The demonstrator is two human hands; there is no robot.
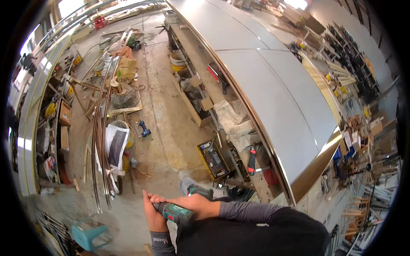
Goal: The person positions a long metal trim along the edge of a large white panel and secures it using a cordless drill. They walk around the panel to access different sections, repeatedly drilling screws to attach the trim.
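Observation:
A green and black cordless drill (179, 211) is held close to my body, its nose pointing left. My right hand (204, 205) wraps round its handle, and the battery end (200, 191) sticks out beyond the fingers. At the drill's front end, my left hand (153, 210) has its fingers curled in against the dark chuck (161, 207). Whether a bit sits in the chuck is hidden by the left hand.
To the right runs a long workbench with a pale grey panel (273, 98) on top. Its shelf holds a red-and-black tool (252, 161) and a cloth (232, 121). A yellow-edged toolbox (213, 159), a blue drill (144, 129), long metal strips (99, 132) and a teal stool (88, 234) stand around.

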